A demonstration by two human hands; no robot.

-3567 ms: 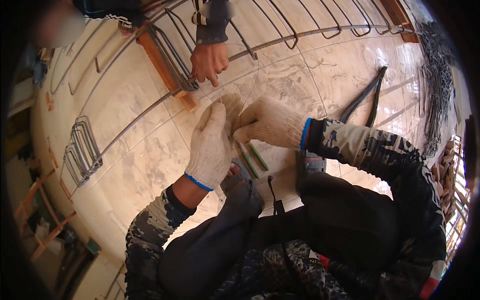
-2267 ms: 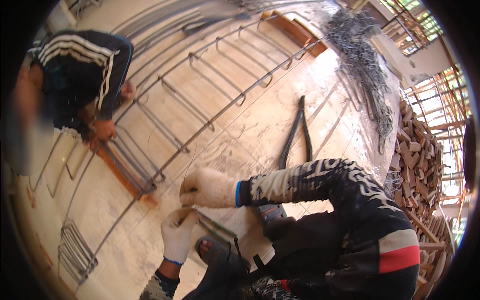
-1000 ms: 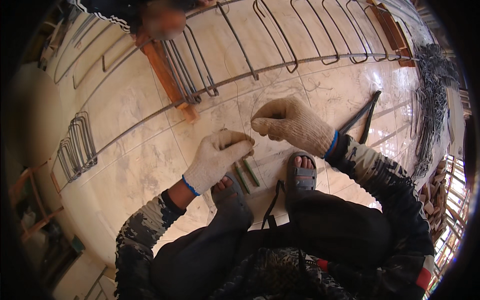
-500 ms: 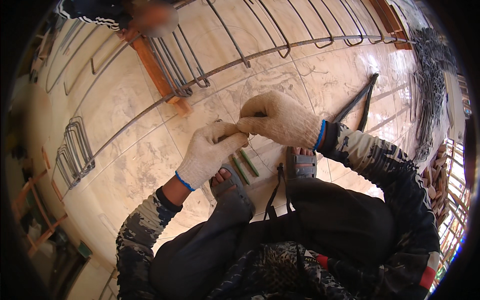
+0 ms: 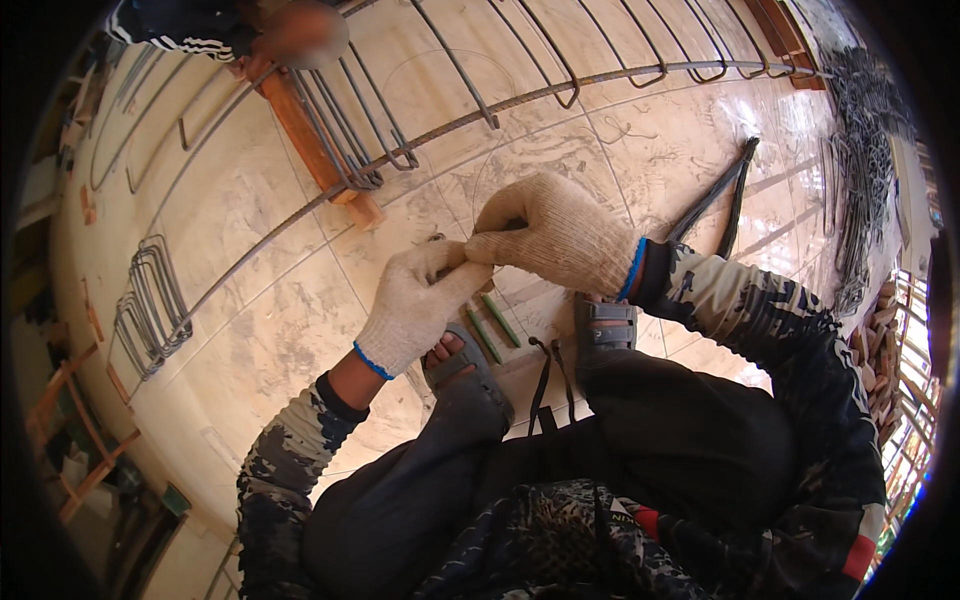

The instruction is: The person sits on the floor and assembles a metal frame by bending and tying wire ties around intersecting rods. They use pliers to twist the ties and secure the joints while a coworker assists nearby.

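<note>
My left hand point(image 5: 408, 305) and my right hand point(image 5: 560, 232), both in cream knitted gloves with blue cuffs, meet in front of me above the tiled floor. Thumbs and fingers are pinched together tip to tip. A thin wire point(image 5: 474, 190) shows faintly at the fingertips; most of it is hidden by the gloves. Just below the hands, between my sandalled feet, lies a hand tool with two green handles point(image 5: 499, 320); its head is covered by my hands.
Beyond my hands a long ribbed steel bar point(image 5: 450, 125) carries several bent stirrups point(image 5: 560, 75), propped on a wooden block point(image 5: 318, 150). More stirrups point(image 5: 150, 305) lie left. Dark wire strands point(image 5: 715, 200) and a wire heap point(image 5: 860, 150) are right. Another person's sleeve point(image 5: 190, 25) shows at far left.
Both hands stay pinched together, the right one shifting slightly left and up. The wire end seen below the fingers earlier is harder to make out now.
</note>
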